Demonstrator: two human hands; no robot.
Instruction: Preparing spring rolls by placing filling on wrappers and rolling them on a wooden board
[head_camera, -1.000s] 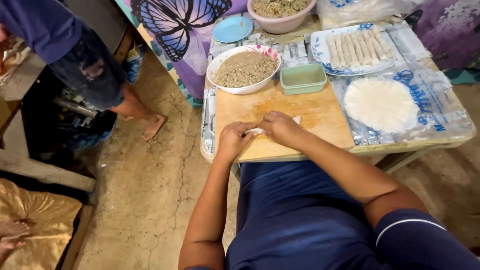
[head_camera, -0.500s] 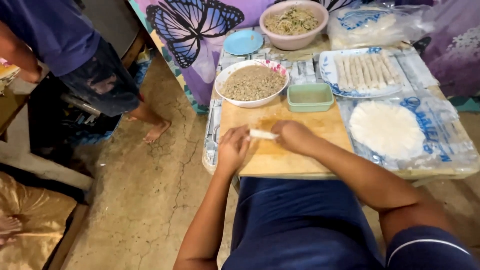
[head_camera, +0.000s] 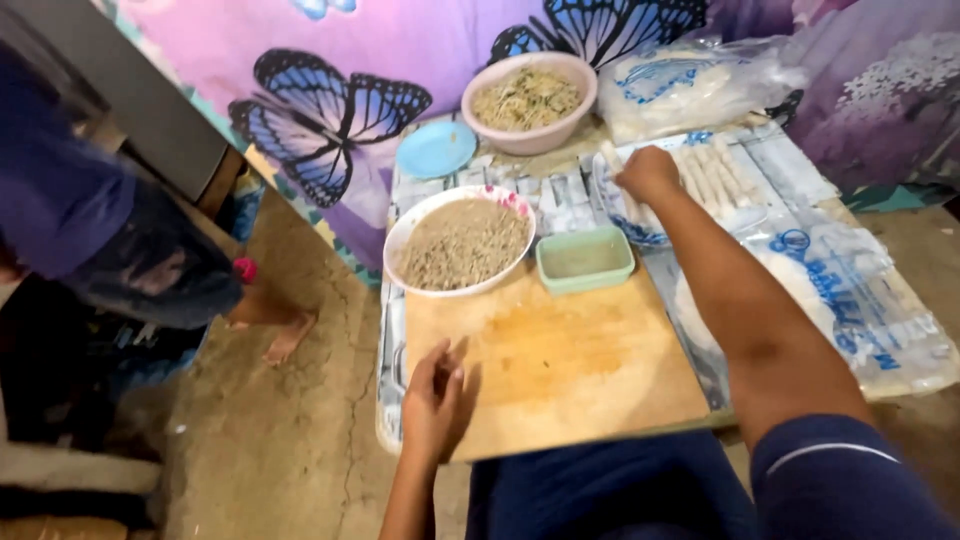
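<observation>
Now my right hand (head_camera: 648, 172) reaches over the tray of pale rolled sticks (head_camera: 722, 180), fingers curled closed as if setting one down; my left hand (head_camera: 433, 400), fingers loosely open, steadies the bare wooden cutting board (head_camera: 560, 365).

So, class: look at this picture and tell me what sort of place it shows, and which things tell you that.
Probably a home or small food-making corner. A low table holds a wooden cutting board, a white bowl of minced filling and a tray of finished rolls. The floor is bare cracked concrete.
</observation>
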